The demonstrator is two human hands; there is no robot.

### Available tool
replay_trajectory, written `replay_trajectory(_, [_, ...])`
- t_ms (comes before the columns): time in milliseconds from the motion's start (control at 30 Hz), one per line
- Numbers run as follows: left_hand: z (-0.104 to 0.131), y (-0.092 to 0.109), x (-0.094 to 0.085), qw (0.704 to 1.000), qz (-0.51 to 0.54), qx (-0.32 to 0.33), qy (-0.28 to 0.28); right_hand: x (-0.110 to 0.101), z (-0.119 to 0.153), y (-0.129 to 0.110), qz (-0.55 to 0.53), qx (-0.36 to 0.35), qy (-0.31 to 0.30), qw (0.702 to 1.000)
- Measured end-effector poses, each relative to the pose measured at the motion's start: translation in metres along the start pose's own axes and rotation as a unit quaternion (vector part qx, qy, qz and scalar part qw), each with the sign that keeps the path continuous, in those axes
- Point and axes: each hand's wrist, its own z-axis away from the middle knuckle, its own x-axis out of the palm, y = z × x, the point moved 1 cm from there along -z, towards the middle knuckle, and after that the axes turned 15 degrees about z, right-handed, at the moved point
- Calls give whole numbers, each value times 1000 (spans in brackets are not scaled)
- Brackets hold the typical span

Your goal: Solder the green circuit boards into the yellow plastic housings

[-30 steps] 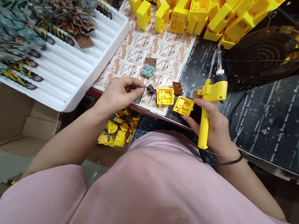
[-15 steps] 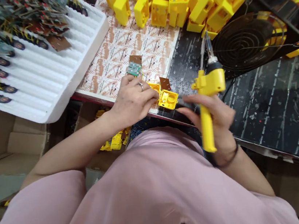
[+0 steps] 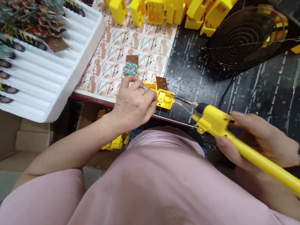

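Observation:
My left hand [image 3: 135,102] is closed on the left part of a small opened yellow plastic case [image 3: 166,100] at the table's front edge; its fingertips are partly hidden. A small brown board [image 3: 161,82] stands at the case's back side. Just beyond my left fingers lies a green circuit board [image 3: 131,68] with a brown piece behind it and thin wires. My right hand [image 3: 269,135] grips a yellow soldering gun [image 3: 215,118], its long handle slanting down to the right. The gun's tip and a thin feed tube point left, close to the case's right edge.
A white foam tray [image 3: 76,55] holding many wired circuit boards stands at the left. Many yellow cases [image 3: 155,8] are piled at the back. A black fan [image 3: 242,41] stands at the right. Cardboard boxes [image 3: 29,139] sit below the table's edge.
My right hand has moved right and down, and the soldering gun has swung from pointing upward to pointing left at the case. My left hand stays on the case.

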Motion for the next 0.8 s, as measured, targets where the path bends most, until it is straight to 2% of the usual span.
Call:
replay_trajectory(100, [-2,1,0,1000,9,-12,-6,16,-11,-8,-18,-95,-8,995])
replay_trajectory(267, [-3,1,0,999,27,-34,-17,18,-27,-16,0,-140,-43,989])
replay_trajectory(467, [-3,2,0,999,5,-20,-30,19,-29,-22,5,-163,-41,986])
replay_trajectory(567, [-5,3,-1,999,-30,0,-41,17,-31,-23,13,-165,-71,984])
replay_trajectory(667, [-6,4,-1,999,-33,5,-34,12,-32,-22,-2,-174,-67,983])
replay_trajectory(800, [-6,3,0,997,-64,35,-38,7,-32,-19,22,-124,-86,988])
